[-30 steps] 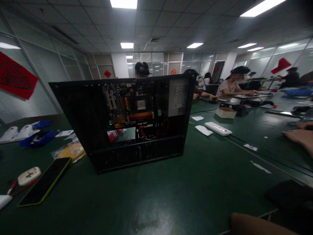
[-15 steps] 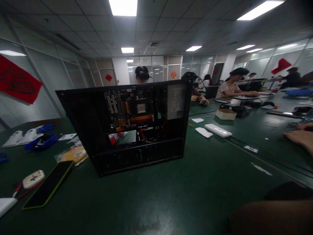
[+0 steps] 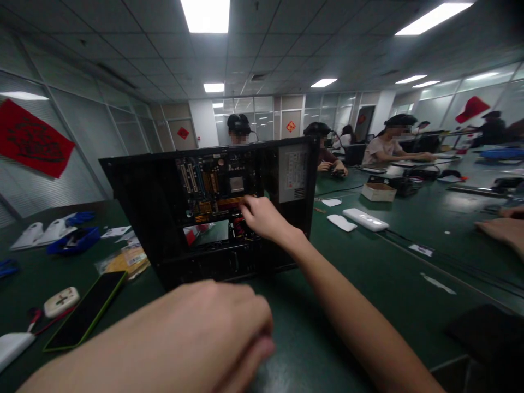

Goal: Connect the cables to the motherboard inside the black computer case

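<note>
An open black computer case (image 3: pixel 139 202) stands upright on the green table, its inside facing me. In it are a motherboard (image 3: pixel 192 185) with orange and yellow slots and a grey power supply (image 3: pixel 293 173). Reaching into the case, my right hand (image 3: pixel 262 218) has its fingers bent at the lower right edge of the motherboard, by the orange slot and red cables; its fingertips are hidden. My left hand (image 3: pixel 216 333) is close to the camera in front of the case, blurred, fingers curled; whether it holds anything is hidden.
At left on the table lie a phone (image 3: pixel 88 311), a white round-cornered gadget (image 3: pixel 61 302), a plastic bag (image 3: pixel 126 261) and a blue tray (image 3: pixel 74 240). A white power strip (image 3: pixel 365 219) and a small box (image 3: pixel 378 191) are at right. Other people sit beyond.
Both my hands have come into view: the right has reached into the case, the left is low in front. The view has shifted slightly.
</note>
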Demonstrator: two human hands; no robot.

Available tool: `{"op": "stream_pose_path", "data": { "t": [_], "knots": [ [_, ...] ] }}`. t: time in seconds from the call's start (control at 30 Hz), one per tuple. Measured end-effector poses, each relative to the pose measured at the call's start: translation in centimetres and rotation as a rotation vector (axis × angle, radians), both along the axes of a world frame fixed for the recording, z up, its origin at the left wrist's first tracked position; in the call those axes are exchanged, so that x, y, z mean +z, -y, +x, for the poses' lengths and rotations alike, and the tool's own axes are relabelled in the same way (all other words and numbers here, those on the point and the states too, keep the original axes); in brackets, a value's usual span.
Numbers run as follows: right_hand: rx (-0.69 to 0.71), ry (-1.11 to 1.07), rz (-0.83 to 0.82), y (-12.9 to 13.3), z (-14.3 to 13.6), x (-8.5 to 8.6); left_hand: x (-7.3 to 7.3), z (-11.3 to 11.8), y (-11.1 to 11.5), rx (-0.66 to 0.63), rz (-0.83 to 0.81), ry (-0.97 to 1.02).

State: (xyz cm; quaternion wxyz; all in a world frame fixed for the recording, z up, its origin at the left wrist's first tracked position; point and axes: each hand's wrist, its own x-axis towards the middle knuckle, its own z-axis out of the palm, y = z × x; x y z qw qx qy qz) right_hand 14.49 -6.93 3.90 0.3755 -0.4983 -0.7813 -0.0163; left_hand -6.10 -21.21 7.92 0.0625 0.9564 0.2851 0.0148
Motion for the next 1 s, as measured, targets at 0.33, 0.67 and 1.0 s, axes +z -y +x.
{"op": "stream_pose_path", "data": {
  "t": [0.33,0.67,1.0],
  "knots": [
    [-0.466,0.107,-0.359,-6.0,2.3,-4.1,-3.5,2.7,-19.1,0.884,0.277,0.194],
    [-0.367,0.147,-0.279,-7.2,3.1,-4.1,-5.9,2.5,-20.9,0.869,0.435,0.243],
    [-0.409,0.164,-0.274,-6.8,2.8,-4.0,-6.1,3.0,-20.4,0.894,0.523,0.215]
  ]
}}
